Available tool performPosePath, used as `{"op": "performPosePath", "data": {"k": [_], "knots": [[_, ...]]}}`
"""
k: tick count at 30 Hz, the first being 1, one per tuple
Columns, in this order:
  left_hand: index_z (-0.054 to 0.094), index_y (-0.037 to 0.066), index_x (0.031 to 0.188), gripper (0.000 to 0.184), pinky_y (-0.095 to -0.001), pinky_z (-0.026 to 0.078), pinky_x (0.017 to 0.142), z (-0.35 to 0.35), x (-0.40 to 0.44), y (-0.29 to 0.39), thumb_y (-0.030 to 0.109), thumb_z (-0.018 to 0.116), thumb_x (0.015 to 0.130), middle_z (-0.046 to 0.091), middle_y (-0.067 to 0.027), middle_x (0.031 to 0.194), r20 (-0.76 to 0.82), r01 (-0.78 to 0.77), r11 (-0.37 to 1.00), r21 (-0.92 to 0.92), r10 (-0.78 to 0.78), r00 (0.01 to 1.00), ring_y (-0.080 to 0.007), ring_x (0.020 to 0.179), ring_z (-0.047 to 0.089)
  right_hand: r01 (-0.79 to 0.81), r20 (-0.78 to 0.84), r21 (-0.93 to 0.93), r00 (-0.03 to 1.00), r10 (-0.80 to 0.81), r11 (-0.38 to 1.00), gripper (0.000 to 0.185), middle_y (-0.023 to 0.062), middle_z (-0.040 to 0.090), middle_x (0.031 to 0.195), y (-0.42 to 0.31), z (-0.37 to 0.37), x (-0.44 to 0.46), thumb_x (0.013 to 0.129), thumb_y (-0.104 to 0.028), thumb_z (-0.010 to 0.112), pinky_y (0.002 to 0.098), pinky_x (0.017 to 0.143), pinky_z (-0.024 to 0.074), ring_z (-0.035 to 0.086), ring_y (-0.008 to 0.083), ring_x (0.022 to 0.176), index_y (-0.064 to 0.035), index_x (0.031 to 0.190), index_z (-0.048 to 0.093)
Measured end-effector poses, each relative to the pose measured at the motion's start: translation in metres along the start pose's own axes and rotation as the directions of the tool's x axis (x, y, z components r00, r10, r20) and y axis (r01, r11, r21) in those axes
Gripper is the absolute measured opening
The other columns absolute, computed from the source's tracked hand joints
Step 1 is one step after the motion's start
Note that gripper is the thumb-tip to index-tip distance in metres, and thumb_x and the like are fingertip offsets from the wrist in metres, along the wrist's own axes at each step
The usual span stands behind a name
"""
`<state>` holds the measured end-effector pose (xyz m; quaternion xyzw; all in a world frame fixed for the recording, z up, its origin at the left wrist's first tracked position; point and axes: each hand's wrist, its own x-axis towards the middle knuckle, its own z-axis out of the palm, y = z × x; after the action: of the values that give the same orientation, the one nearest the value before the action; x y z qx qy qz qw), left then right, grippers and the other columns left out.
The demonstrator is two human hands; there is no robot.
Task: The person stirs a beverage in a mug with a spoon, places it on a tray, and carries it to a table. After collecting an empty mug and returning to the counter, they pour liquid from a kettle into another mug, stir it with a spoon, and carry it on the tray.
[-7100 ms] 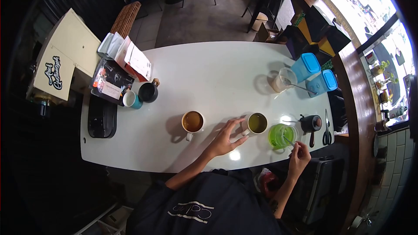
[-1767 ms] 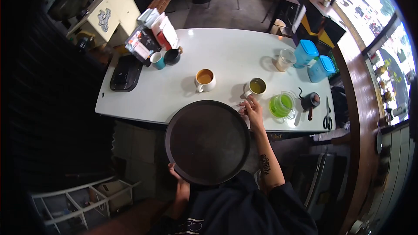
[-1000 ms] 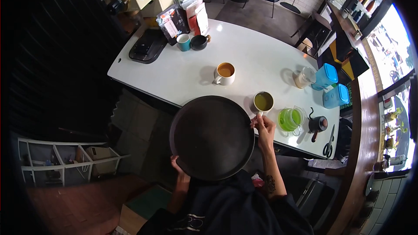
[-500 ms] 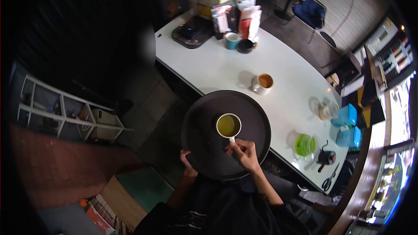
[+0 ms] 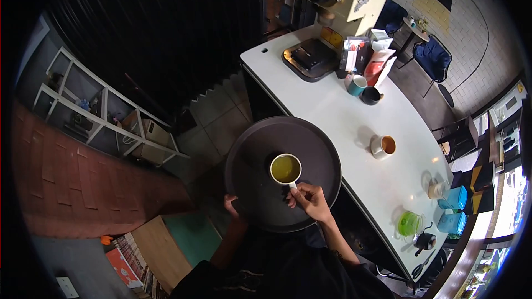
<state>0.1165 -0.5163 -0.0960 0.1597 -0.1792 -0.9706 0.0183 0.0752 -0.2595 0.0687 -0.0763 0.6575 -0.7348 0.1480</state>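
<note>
A round dark brown serving tray [image 5: 252,144] is held level in front of my body. My left hand [image 5: 233,206] grips its near left rim, with most of the fingers hidden under it. On the tray stands a white mug [image 5: 286,168] filled with a yellow-green drink. My right hand [image 5: 311,201] pinches the mug's handle, which points toward me.
A long white counter [image 5: 332,105] runs along the right. It bears a grinder-like machine [image 5: 349,0], coffee bags [image 5: 379,63], a teal cup [image 5: 357,84], a white mug [image 5: 382,147], a green glass pitcher [image 5: 409,223], blue containers [image 5: 454,198] and scissors [image 5: 420,268]. A white shelf [image 5: 105,105] stands left.
My view has turned left, so the counter and its things have shifted right in the picture. Both hands keep their holds on the tray and the mug.
</note>
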Motion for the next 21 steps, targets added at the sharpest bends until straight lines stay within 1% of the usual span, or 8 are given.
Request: {"op": "performPosePath", "data": {"k": [3,8,10,13,15,17,19,21], "knots": [[0.065,0.007,0.107,0.032,-0.0375,0.052,0.095,-0.130,0.052,0.002,0.031,0.053,0.089,0.069,-0.0070,0.106,-0.051,-0.156,0.987,-0.034,0.154,0.987,-0.0238,0.101,0.065,-0.017,0.023,0.018,1.000,0.016,1.000,0.019,0.0088,0.069,0.081,-0.009,0.023,0.024,0.104,-0.011,0.059,0.0269,0.064,0.0545,0.066,0.0125,0.068,0.0062,0.100,0.066],[0.065,0.009,0.099,0.027,-0.0386,0.052,0.093,-0.041,0.041,0.069,0.032,0.054,0.090,0.069,-0.0048,0.103,-0.152,-0.061,0.998,-0.028,0.056,0.987,-0.0231,0.099,0.065,-0.023,-0.163,-0.124,0.987,0.003,0.992,0.020,0.0060,0.067,0.079,-0.004,0.033,0.061,0.104,-0.014,0.060,0.0255,0.061,0.0515,0.064,0.0113,0.067,0.0047,0.097,0.065],[0.065,0.009,0.099,0.027,-0.0389,0.052,0.094,-0.056,0.049,0.082,0.032,0.055,0.089,0.070,-0.0048,0.103,-0.187,-0.049,0.998,-0.039,0.041,0.981,-0.0234,0.100,0.065,0.141,-0.304,-0.533,0.888,-0.344,0.834,0.017,0.0055,0.065,0.080,0.007,0.026,0.084,0.102,-0.009,0.062,0.0260,0.063,0.0487,0.061,0.0119,0.068,0.0043,0.093,0.066],[0.066,0.006,0.104,0.031,-0.0394,0.052,0.094,-0.073,0.071,0.102,0.031,0.054,0.088,0.070,-0.0076,0.105,-0.055,-0.224,0.973,0.054,0.227,0.972,-0.0252,0.102,0.065,0.100,-0.404,-0.702,0.759,-0.510,0.705,0.012,0.0143,0.064,0.092,0.000,0.018,0.112,0.094,-0.010,0.067,0.0403,0.079,0.0494,0.062,0.0291,0.090,0.0026,0.094,0.067],[0.066,0.004,0.107,0.036,-0.0399,0.052,0.094,0.008,0.066,0.120,0.032,0.055,0.087,0.070,-0.0101,0.106,-0.097,-0.109,0.990,-0.085,0.101,0.990,-0.0270,0.103,0.065,0.009,-0.477,-0.622,0.789,-0.388,0.783,0.025,0.0164,0.063,0.104,0.008,0.017,0.135,0.099,-0.019,0.065,0.0416,0.087,0.0496,0.062,0.0306,0.099,0.0024,0.112,0.065],[0.067,0.004,0.108,0.038,-0.0406,0.052,0.095,0.012,0.081,0.130,0.033,0.054,0.087,0.070,-0.0106,0.106,-0.084,-0.095,0.991,-0.091,0.088,0.993,-0.0278,0.103,0.065,-0.020,-0.492,-0.561,0.812,-0.314,0.827,0.032,0.0171,0.064,0.111,0.027,0.009,0.164,0.101,-0.023,0.063,0.0412,0.092,0.0494,0.062,0.0313,0.103,0.0028,0.120,0.064],[0.067,0.003,0.109,0.040,-0.0412,0.052,0.095,0.006,0.101,0.141,0.034,0.053,0.087,0.070,-0.0111,0.106,-0.070,-0.089,0.992,-0.092,0.083,0.994,-0.0285,0.102,0.066,-0.061,-0.405,-0.176,0.914,-0.016,0.982,0.059,0.0181,0.052,0.146,0.037,0.007,0.193,0.103,-0.032,0.063,0.0358,0.111,0.0401,0.051,0.0257,0.134,0.0048,0.145,0.048],[0.067,0.003,0.106,0.038,-0.0430,0.052,0.096,-0.018,0.125,0.148,0.032,0.051,0.089,0.070,-0.0125,0.107,0.004,-0.206,0.978,0.019,0.206,0.979,-0.0299,0.102,0.066,-0.093,-0.429,-0.132,0.903,0.027,0.987,0.061,0.0186,0.051,0.147,0.038,0.012,0.220,0.103,-0.034,0.062,0.0360,0.112,0.0385,0.049,0.0258,0.136,0.0052,0.146,0.046]]}}
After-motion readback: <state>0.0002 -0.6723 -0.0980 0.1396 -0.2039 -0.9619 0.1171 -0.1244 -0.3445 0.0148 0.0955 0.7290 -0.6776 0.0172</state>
